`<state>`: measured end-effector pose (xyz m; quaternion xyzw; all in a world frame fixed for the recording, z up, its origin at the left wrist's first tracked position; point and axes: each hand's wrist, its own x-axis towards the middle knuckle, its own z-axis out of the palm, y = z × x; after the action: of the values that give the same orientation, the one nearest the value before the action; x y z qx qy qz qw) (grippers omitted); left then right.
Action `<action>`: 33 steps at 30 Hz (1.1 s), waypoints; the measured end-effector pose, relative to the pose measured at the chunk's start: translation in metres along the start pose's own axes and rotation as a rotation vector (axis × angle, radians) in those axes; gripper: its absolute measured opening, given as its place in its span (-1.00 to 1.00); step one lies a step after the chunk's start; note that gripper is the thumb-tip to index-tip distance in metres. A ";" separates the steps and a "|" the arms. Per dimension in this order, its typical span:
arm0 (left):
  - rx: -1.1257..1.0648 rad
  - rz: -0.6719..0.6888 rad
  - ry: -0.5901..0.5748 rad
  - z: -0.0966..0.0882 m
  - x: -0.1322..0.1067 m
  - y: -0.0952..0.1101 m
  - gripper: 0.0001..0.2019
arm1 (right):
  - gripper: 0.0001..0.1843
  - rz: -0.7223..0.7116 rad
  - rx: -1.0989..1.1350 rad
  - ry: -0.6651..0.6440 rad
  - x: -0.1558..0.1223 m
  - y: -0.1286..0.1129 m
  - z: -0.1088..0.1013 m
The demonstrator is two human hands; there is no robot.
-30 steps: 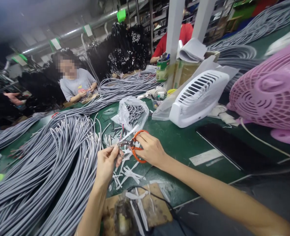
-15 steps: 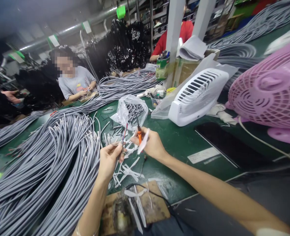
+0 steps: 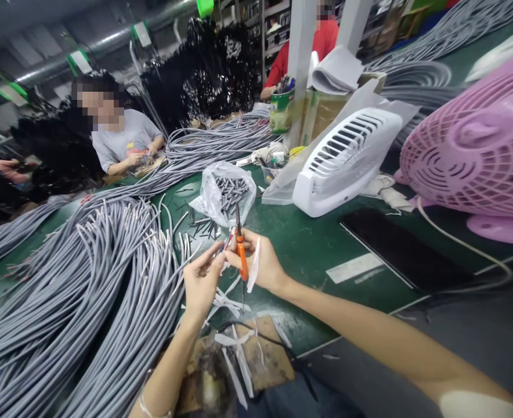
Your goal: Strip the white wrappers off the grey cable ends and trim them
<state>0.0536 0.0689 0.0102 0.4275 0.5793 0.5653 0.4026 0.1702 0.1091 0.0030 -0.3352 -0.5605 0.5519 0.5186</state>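
My left hand (image 3: pixel 203 278) is closed with thumb and fingertips pinching a cable end with thin red and blue wires (image 3: pixel 227 242). Close beside it, my right hand (image 3: pixel 263 261) is wrapped around an orange-handled tool (image 3: pixel 241 252) whose dark pointed tip aims away from me. Its exact kind is unclear. A white strip (image 3: pixel 253 265) hangs at the right hand's fingers. The fingertips of both hands meet around the wires, partly hiding them. Just beyond lies a clear plastic bag (image 3: pixel 208 188) full of short dark tube pieces (image 3: pixel 230 194). White scraps (image 3: pixel 224 302) lie beneath the hands.
Thick bundles of grey cable (image 3: pixel 108 278) cover the left side. At right are a white fan (image 3: pixel 347 162), a pink fan (image 3: pixel 465 151) and a black phone-like slab (image 3: pixel 400 249). A wooden board (image 3: pixel 269 360) lies near me. A co-worker (image 3: pixel 123 136) sits across the table.
My right hand has brought the orange-handled tool left and closer to my left hand, turning it more upright. The wire ends have tipped lower between the hands. The view has shifted slightly.
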 end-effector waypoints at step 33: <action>-0.017 0.428 -0.192 -0.035 0.005 0.010 -0.94 | -0.65 -0.090 -0.303 -0.077 -0.001 -0.010 -0.010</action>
<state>0.0194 0.0632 0.0215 0.5890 0.4296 0.5995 0.3303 0.1824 0.1094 0.0110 -0.3628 -0.6712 0.4498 0.4643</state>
